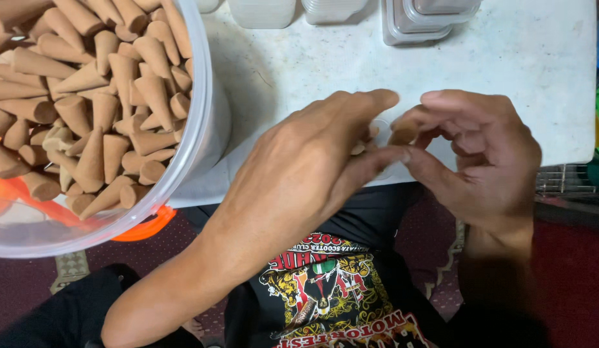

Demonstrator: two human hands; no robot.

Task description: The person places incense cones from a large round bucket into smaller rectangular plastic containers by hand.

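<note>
My left hand reaches over the near edge of the white table, fingers curled around a few small brown cones that show only as tips under my fingers. My right hand meets it from the right, thumb and fingers pinching another brown cone. Both hands hover over a small clear round container, mostly hidden beneath them. At the left, a big clear plastic tub is filled with several brown cones.
Several clear plastic containers and lids stand along the table's far edge. The tub's orange handle juts out below it. A wire rack sits at the right. My black printed shirt and a dark red patterned carpet lie below.
</note>
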